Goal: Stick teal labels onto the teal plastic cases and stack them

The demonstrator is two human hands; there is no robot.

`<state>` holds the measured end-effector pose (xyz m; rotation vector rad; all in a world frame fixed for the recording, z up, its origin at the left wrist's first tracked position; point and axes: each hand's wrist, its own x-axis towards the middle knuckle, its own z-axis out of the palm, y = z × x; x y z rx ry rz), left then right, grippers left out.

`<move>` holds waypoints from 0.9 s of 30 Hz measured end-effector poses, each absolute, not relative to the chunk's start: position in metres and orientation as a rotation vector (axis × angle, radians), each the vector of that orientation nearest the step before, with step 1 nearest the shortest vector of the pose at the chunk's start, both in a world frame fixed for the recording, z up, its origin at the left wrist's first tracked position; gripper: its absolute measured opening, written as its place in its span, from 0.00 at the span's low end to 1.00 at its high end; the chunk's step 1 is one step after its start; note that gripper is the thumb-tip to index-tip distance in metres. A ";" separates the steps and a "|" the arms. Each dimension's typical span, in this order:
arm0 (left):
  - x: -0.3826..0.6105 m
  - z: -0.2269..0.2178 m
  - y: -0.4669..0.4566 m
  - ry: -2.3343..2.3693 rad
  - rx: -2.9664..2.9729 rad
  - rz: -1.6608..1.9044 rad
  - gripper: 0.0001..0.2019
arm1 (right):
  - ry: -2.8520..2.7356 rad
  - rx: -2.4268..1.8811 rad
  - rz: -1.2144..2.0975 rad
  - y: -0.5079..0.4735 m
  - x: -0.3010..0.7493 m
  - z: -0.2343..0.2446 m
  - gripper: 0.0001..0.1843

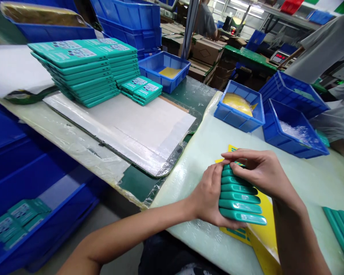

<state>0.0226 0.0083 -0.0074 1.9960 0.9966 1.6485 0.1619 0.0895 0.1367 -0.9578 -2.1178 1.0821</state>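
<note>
Currently your left hand (pixel 208 198) braces and your right hand (pixel 260 172) caps the stack of teal cases (pixel 240 200), both grips clamped on it, seemingly to hold it square, above the yellow sheet (pixel 265 229) near the front edge of the bench (pixel 189 160).

The camera rides on my head, looking forward and down across the table (pixel 318 179) from above its near edge. It is close: my left grip (pixel 209 198) and right grip (pixel 258 173) loom large over the table.
</note>
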 end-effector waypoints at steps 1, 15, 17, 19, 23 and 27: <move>0.023 -0.007 0.008 0.995 1.995 1.645 0.77 | -2.116 -0.957 1.071 0.090 0.162 0.136 0.17; 0.020 -0.005 0.005 1.021 1.963 1.562 0.75 | -2.115 -1.019 0.885 0.086 0.172 0.135 0.09; 0.020 -0.005 0.005 1.030 1.974 1.541 0.76 | -2.212 -0.987 0.770 0.086 0.175 0.135 0.06; 0.019 -0.005 0.004 1.041 1.982 1.515 0.76 | -2.269 -0.942 0.680 0.087 0.179 0.135 0.04; 0.018 -0.004 0.004 1.065 2.001 1.489 0.78 | -2.069 -0.948 0.290 0.089 0.189 0.139 0.04; 0.016 -0.007 0.005 1.056 2.010 1.495 0.80 | -2.106 -0.869 0.427 0.081 0.192 0.141 0.03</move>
